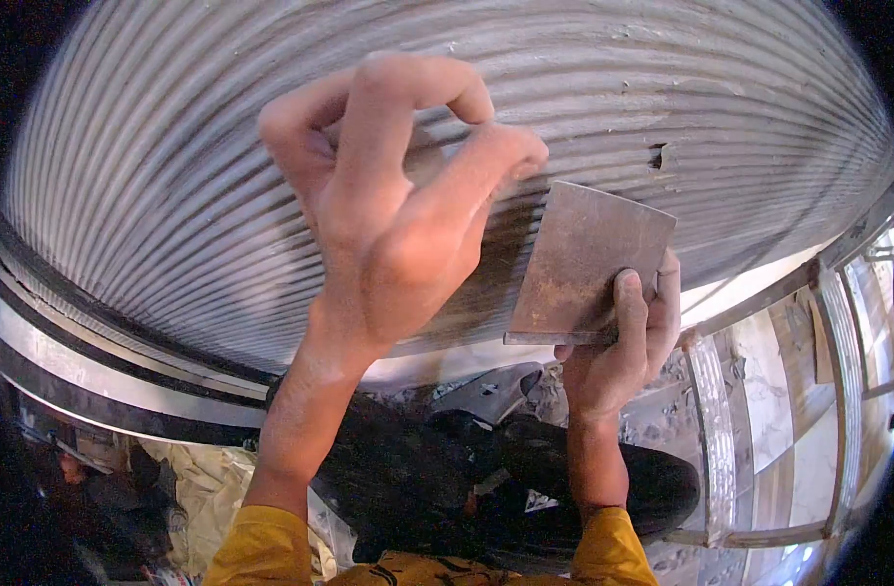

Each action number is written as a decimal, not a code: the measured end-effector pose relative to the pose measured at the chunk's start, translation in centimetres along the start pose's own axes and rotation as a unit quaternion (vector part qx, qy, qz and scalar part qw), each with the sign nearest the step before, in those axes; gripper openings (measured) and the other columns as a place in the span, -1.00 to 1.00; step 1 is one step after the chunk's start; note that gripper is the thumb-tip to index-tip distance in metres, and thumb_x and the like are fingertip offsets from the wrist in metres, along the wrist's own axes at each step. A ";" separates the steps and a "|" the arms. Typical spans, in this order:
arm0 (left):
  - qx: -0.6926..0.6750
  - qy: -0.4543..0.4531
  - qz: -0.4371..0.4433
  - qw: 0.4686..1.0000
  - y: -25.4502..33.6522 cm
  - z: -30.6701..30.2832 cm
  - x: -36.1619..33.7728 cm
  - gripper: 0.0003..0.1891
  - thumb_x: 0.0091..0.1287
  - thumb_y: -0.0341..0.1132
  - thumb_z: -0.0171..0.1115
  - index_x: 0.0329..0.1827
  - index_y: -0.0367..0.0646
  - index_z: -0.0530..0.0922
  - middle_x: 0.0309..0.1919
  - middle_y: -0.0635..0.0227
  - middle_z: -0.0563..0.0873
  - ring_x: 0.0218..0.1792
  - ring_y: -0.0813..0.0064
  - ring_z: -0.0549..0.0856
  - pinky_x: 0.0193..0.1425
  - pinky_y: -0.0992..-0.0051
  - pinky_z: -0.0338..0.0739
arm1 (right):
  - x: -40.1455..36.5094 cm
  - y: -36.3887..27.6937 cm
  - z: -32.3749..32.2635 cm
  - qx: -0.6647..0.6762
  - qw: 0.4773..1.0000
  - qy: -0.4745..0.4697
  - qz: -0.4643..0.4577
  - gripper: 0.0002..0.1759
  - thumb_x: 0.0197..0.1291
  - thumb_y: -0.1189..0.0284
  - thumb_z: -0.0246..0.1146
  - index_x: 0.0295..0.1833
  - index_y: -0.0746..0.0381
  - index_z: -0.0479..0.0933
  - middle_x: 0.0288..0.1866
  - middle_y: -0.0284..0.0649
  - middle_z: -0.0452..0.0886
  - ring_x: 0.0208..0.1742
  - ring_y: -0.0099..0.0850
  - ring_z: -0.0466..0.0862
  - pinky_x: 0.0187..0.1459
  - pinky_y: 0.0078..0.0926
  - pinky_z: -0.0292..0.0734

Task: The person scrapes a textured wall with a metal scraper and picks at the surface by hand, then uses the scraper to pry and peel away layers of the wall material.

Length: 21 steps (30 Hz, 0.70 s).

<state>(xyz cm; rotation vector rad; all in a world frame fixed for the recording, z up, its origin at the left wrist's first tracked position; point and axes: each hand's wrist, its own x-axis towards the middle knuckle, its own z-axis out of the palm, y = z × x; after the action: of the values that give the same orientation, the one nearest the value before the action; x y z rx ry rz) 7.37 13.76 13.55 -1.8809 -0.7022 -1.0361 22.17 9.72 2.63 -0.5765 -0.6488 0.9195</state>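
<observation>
A flat, brownish metal plate (594,256) with a narrow lip along its lower edge is in my right hand (635,337). The right thumb lies on its front face, with fingers behind it. My left hand (393,205) is raised over a grey ribbed surface (603,88), its fingers curled and the index fingertip close to the thumb. I cannot tell whether anything small is in that pinch. The plate overlaps the lower part of the ribbed surface in this view. A small dark hole (657,154) shows in the ribs above the plate.
A black and white edge band (125,391) runs along the lower left. At the right, a metal frame (709,430) stands beside tile-like panels (769,391). Crumpled beige sheeting (212,498) lies at lower left. Grey debris (662,400) covers the ground near my legs.
</observation>
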 end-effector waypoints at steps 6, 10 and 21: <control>0.038 0.004 -0.008 0.999 0.4 0.6 0.0 -0.90 0.22 -0.11 0.36 -0.39 0.16 0.71 -0.23 0.57 0.53 -0.10 0.43 0.44 0.07 0.32 0.15 | -0.6 -0.1 -0.1 -0.007 1.000 0.004 0.012 -0.63 0.35 0.49 0.09 0.23 0.36 0.36 -0.23 -0.19 0.59 -0.58 -0.59 0.56 -0.80 -0.69 0.34; 0.014 0.031 -0.008 0.999 0.4 -1.1 0.4 -0.88 0.32 -0.21 0.30 -0.32 -0.01 0.64 -0.24 0.43 0.53 -0.08 0.39 0.45 0.01 0.33 0.26 | -0.4 1.5 -0.8 -0.016 1.000 -0.009 -0.008 -0.64 0.37 0.48 0.10 0.22 0.35 0.36 -0.24 -0.21 0.58 -0.60 -0.60 0.53 -0.80 -0.68 0.33; -0.090 -0.016 -0.017 0.996 -0.9 -2.6 -1.5 -0.90 0.28 -0.38 0.24 -0.18 -0.11 0.64 -0.34 0.40 0.65 -0.30 0.37 0.56 -0.02 0.34 0.33 | -0.5 1.2 -1.2 -0.061 0.997 -0.037 -0.042 -0.60 0.39 0.49 0.12 0.28 0.38 0.31 -0.26 -0.19 0.57 -0.60 -0.56 0.56 -0.80 -0.66 0.39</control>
<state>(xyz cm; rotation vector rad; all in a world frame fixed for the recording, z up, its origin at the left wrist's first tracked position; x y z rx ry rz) 4.92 11.76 13.38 -2.0503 -0.6800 -1.1258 22.21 9.68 0.84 -0.6226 -0.7940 0.8286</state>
